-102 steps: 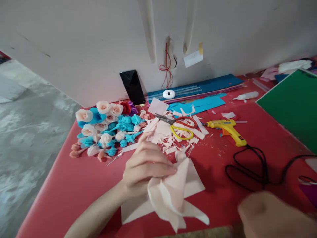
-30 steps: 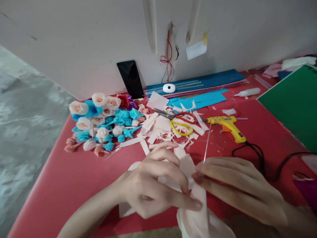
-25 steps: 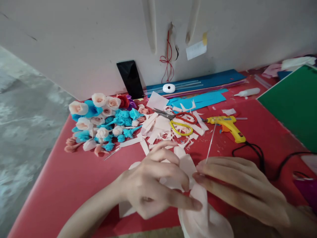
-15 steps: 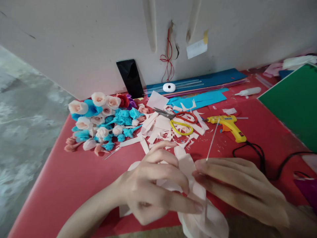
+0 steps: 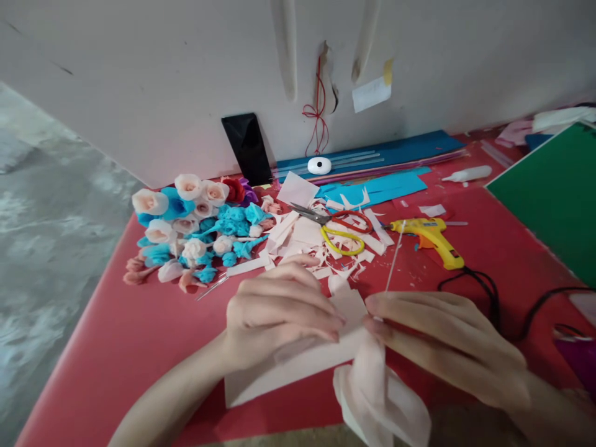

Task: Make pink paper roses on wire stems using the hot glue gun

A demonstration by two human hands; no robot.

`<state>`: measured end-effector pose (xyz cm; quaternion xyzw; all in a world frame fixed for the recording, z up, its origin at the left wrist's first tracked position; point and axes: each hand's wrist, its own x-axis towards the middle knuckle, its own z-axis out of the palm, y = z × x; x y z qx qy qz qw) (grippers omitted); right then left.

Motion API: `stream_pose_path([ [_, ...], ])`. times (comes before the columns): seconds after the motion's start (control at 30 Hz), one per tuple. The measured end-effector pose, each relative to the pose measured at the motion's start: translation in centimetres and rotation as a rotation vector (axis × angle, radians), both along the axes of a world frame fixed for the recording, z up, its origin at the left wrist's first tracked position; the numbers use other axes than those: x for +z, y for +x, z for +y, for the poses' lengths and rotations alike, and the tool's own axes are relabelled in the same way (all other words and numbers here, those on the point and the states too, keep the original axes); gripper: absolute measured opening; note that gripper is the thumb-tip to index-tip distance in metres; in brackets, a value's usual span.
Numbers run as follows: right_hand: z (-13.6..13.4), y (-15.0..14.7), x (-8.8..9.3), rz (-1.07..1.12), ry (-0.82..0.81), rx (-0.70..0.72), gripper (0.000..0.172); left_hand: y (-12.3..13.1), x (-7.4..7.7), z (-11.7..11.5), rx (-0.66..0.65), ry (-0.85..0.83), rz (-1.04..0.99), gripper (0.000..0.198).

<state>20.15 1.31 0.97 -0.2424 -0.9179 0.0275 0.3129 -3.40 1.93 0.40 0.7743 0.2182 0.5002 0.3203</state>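
Observation:
My left hand (image 5: 274, 316) lies over a sheet of pale pink paper (image 5: 288, 372) on the red table (image 5: 139, 347), fingers curled and pinching the sheet's right edge. My right hand (image 5: 442, 347) pinches a thin wire (image 5: 393, 261) that sticks up from between its fingertips. A rolled pale pink paper flower (image 5: 377, 403) hangs below the two hands at the table's near edge. The fingertips of both hands almost touch above it.
A heap of pink and blue paper flowers (image 5: 195, 230) lies at the left. Paper scraps and scissors (image 5: 338, 233) sit in the middle, a yellow glue gun (image 5: 431, 239) with its black cord (image 5: 488, 298) to the right. A green board (image 5: 554, 192) lies far right; blue sheets (image 5: 372, 161) lie along the wall.
My right hand came in from the lower right with the wire. My left hand turned palm down and shifted left onto the flat sheet; the pink flower now hangs lower between the hands.

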Motion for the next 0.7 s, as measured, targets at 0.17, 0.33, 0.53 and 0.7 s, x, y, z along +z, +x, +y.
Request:
stream_pose_path([
  [0.17, 1.3, -0.1, -1.2, 0.151, 0.0, 0.174, 0.018, 0.3, -0.5, 0.4, 0.09, -0.028, -0.073, 0.004],
  [0.33, 1.3, -0.2, -1.3, 0.148, -0.07, 0.142, 0.021, 0.4, -1.0, 0.6, 0.223, -0.117, -0.089, 0.013],
  [0.53, 1.6, -0.5, -1.2, 0.088, 0.001, 0.117, 0.018, 0.2, -1.3, 1.6, 0.341, -0.391, 0.228, 0.041],
  [0.7, 1.8, -1.0, -1.0, 0.006, 0.048, 0.086, 0.02, 0.7, -0.8, 1.7, 0.061, -0.762, 0.338, 0.019],
])
